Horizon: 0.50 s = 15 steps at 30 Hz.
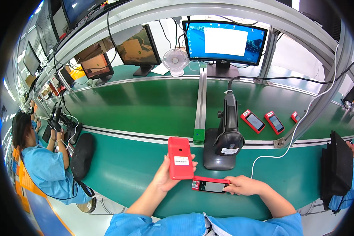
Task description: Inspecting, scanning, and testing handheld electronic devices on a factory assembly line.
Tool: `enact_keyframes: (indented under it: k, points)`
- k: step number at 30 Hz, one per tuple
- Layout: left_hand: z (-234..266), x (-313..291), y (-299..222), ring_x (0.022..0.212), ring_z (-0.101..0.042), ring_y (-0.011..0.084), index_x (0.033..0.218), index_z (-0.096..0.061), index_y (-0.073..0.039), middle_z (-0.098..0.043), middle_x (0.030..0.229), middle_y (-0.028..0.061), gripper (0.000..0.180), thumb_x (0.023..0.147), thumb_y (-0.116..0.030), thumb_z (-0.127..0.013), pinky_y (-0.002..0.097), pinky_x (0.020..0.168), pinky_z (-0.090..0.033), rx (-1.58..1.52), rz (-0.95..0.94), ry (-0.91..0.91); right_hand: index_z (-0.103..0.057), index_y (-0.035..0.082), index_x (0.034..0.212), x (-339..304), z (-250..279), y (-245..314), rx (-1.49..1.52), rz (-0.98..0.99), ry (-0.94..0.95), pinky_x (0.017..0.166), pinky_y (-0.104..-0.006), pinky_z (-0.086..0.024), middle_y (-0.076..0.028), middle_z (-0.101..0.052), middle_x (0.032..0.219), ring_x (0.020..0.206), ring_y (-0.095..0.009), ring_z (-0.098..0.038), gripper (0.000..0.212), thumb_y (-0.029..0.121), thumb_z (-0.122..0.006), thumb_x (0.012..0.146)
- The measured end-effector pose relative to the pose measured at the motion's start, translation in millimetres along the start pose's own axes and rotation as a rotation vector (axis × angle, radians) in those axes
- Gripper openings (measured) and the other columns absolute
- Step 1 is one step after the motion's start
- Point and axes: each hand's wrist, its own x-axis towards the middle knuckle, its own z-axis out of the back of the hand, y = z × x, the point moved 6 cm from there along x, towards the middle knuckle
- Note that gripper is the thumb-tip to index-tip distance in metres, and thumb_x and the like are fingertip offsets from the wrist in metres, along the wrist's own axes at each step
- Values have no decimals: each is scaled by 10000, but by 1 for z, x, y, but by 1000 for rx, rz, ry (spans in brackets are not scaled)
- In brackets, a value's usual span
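Note:
In my left hand [164, 174] is a red handheld terminal [181, 171], back side up, with a white barcode label and a small dark round spot on it. Its lower end is close to a second red handheld terminal [210, 185], whose screen faces up. That one is gripped at its right end by my right hand [244, 185], and it lies low over the green bench. Whether the two terminals touch I cannot tell. Just beyond them a black barcode scanner [229, 141] stands upright in its stand [219, 162].
Three red terminals [274, 121] lie on the green conveyor belt [145, 106] behind a metal rail. A lit monitor [226, 41] and white fan [175, 61] stand farther back. A white cable [275, 157] crosses the bench at right. Co-workers [47, 163] sit left and right; a black bag [82, 155] is at left.

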Motion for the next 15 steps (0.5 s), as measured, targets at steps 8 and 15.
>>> enact_keyframes:
  k: [8, 15]
  points:
    - [17, 7, 3, 1171, -561, 357, 1477, -207, -226, -521, 1268, 140, 797, 874, -551, -615, 527, 950, -495, 178, -34, -36, -516, 53, 1067, -2, 0, -8, 118, 80, 12, 600, -311, -473, -42, -597, 774, 628, -147, -571, 303, 346, -468, 1013]
    - [45, 10, 6, 949, -656, 280, 1328, -455, -159, -629, 1070, 122, 689, 911, -701, -373, 385, 804, -551, 68, 49, -311, -513, 47, 1019, -2, 0, -8, 140, 84, -22, 604, -302, -470, -39, -593, 767, 624, -142, -566, 287, 327, -447, 1023]
